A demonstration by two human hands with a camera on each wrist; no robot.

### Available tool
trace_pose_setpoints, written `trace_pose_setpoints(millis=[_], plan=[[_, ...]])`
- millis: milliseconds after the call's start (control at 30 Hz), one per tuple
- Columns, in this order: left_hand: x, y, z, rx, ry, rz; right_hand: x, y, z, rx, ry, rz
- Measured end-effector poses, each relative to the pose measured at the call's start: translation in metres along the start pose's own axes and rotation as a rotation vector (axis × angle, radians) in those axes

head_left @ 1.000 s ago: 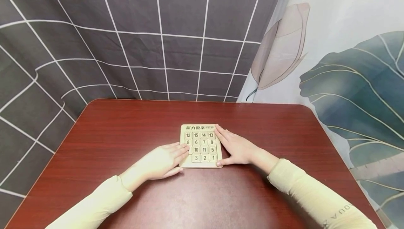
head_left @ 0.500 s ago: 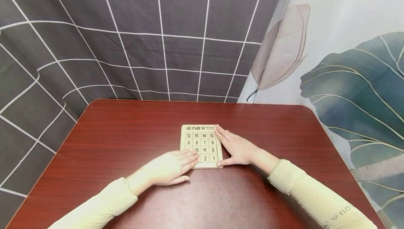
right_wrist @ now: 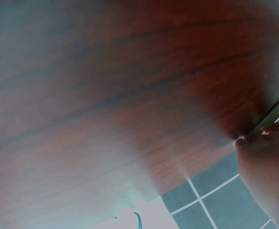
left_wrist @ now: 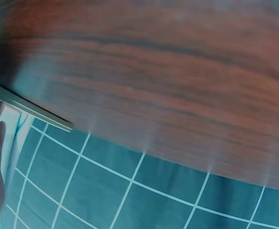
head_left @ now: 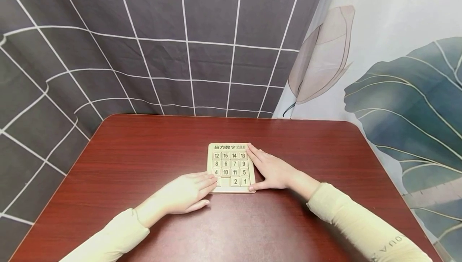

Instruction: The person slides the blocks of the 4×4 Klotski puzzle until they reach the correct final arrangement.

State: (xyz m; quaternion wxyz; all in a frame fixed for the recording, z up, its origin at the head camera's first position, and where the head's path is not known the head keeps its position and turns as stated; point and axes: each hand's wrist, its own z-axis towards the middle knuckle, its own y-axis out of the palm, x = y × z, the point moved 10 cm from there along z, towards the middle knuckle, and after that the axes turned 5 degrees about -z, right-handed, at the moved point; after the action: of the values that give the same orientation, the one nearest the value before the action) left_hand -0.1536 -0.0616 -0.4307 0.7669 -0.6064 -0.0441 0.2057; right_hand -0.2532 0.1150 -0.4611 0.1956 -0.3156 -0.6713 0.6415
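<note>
A pale number sliding puzzle [head_left: 231,190] lies flat on the table in the head view, with rows of square numbered tiles. Its bottom row has a gap [head_left: 225,181] in the second place from the left. My left hand [head_left: 184,191] rests its straight fingertips on the bottom-left tile [head_left: 218,182], mostly hiding it; the thumb stays off the board. Along the right edge lies my right hand [head_left: 276,170], fingers extended to the top-right corner and thumb touching the bottom-right corner. Both wrist views catch only the board's edge [left_wrist: 39,112] and part of each hand.
The dark red wooden table [head_left: 144,145] surrounds the board. Behind it hangs a grey curtain with white grid lines [head_left: 209,61]. A white curtain with leaf prints [head_left: 397,93] hangs at the right.
My left fingers moved onto the bottom row and then back left. The 3 tile slid left into the bottom-left corner, shifting the gap one place right. My right hand stayed put.
</note>
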Motion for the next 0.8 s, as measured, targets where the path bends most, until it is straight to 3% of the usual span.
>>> trace_pose_setpoints(millis=[267,467,600,800], plan=[[0.004,0.000,0.020,-0.011,0.023,-0.022,0.001,0.001,-0.002,0.004,0.000,0.002],[0.009,0.014,0.037,-0.089,0.017,-0.039,0.000,0.002,-0.001,0.010,-0.011,-0.007],[0.009,0.022,0.037,-0.129,0.000,-0.040,0.001,0.003,0.000,0.006,-0.007,-0.001],[0.005,0.021,0.028,-0.116,-0.014,-0.022,0.001,0.001,0.000,0.005,0.000,-0.004]])
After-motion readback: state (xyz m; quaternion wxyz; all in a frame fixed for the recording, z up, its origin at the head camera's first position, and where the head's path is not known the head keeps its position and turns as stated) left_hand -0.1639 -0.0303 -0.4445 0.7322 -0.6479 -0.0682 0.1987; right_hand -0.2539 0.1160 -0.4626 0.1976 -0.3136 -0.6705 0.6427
